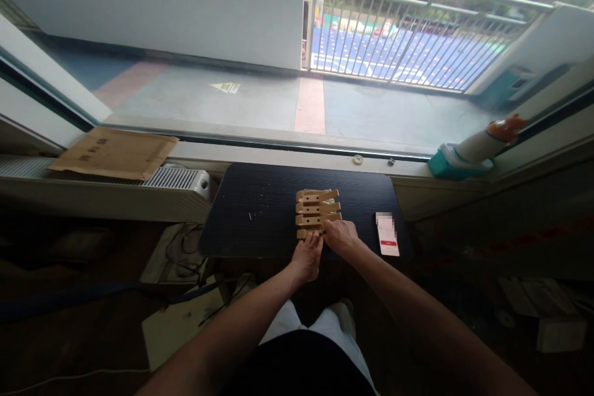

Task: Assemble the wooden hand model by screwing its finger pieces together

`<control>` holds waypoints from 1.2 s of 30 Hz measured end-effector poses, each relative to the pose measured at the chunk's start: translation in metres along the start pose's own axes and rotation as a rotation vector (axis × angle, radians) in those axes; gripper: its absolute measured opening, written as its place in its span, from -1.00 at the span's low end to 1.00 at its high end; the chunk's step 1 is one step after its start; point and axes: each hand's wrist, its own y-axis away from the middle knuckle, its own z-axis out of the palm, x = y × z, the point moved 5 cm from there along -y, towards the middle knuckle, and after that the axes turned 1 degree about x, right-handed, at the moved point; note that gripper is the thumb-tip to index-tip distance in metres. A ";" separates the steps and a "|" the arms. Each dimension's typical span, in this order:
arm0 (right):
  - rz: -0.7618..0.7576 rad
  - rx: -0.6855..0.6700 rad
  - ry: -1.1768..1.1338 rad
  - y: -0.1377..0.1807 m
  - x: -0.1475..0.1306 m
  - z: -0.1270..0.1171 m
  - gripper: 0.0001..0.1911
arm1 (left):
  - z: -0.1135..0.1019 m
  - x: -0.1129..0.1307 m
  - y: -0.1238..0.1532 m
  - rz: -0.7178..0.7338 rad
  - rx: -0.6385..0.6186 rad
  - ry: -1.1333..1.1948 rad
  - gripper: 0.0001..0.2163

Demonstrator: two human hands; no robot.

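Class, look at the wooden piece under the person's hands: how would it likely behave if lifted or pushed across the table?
The wooden piece looks stiff, since its slats hold straight. Being flat-sided, it should slide on the dark table rather than roll. The stacked slats may shift apart; both the left hand and right hand steady its near end.

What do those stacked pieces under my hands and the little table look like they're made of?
The stacked pieces look like pale, unfinished wood: light tan, matte, square-cut edges. The table seems to be wood or laminate in a black matte finish with faint grain lines; which one can't be told.
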 end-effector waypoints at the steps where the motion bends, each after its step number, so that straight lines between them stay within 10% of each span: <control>1: -0.044 0.006 0.013 0.002 -0.002 -0.002 -0.70 | -0.001 0.000 0.000 0.002 0.010 -0.004 -0.24; 9: -0.244 0.020 0.039 0.005 -0.011 0.001 -0.70 | -0.001 0.001 0.001 -0.009 0.019 0.006 -0.32; 22: 0.082 0.001 -0.036 0.002 0.011 0.013 -0.67 | 0.004 0.000 -0.002 -0.017 -0.012 -0.004 -0.20; 36: -0.151 -0.003 0.045 0.001 -0.012 0.007 -0.70 | 0.001 0.000 0.000 -0.018 0.007 0.014 -0.25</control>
